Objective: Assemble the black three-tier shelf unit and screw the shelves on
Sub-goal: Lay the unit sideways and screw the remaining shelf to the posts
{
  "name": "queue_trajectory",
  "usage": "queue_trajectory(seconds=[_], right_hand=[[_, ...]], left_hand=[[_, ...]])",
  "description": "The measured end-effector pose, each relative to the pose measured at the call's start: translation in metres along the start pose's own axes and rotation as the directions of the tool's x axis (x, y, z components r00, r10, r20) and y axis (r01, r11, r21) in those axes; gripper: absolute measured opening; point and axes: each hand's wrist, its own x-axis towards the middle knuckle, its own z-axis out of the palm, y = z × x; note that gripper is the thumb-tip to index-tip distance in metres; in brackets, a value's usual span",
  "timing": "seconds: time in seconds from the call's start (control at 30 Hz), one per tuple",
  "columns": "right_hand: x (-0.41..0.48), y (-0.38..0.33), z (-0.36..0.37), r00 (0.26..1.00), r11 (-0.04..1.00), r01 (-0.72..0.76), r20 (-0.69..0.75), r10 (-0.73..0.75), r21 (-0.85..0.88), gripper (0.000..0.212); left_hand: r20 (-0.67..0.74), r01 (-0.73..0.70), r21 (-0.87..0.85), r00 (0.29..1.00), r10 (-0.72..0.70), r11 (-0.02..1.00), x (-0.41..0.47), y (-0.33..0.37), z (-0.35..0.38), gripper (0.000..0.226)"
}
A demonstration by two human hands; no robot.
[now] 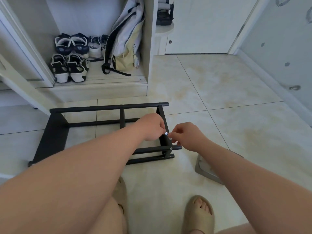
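The black shelf unit (87,108) lies on its side on the tiled floor, its round poles running left to right and three flat shelves standing on edge. My left hand (151,126) reaches over the right-hand shelf (164,142) and pinches a small silver piece (166,133) at its edge. My right hand (187,135) meets it from the right, its fingertips curled on the same small silver piece. A silver screw head (171,148) shows on the pole end just below the hands.
A grey flat object (205,168) lies on the floor under my right forearm. An open white closet at the back left holds several shoes (69,68) and a hanging bag (125,43). My feet in beige slippers (199,211) stand near the bottom edge. Doors stand at the back right.
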Motion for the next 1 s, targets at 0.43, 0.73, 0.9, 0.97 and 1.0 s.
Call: queue_trajectory(seconds=[0.43, 0.73, 0.9, 0.97, 1.0], right_hand=[[0.129, 0.099, 0.043, 0.928, 0.752, 0.328, 0.344, -0.143, -0.572, 0.095], [0.183, 0.126, 0.06, 0.778, 0.451, 0.624, 0.56, -0.284, -0.639, 0.141], [0.182, 0.132, 0.061, 0.755, 0.455, 0.653, 0.566, -0.331, -0.606, 0.141], [0.178, 0.135, 0.059, 0.758, 0.445, 0.65, 0.564, -0.327, -0.616, 0.142], [0.175, 0.137, 0.058, 0.764, 0.443, 0.644, 0.558, -0.324, -0.624, 0.142]], left_hand=[[0.124, 0.328, -0.13, 0.942, -0.313, 0.936, 0.13, -0.111, 0.108, 0.018], [0.379, 0.395, -0.323, 0.887, -0.264, 0.86, 0.157, -0.131, 0.158, 0.021], [0.499, 0.398, -0.266, 0.836, -0.228, 0.878, 0.148, -0.124, 0.159, 0.027], [0.526, 0.399, -0.259, 0.822, -0.218, 0.88, 0.146, -0.12, 0.159, 0.028], [0.541, 0.397, -0.251, 0.814, -0.212, 0.883, 0.146, -0.118, 0.158, 0.028]])
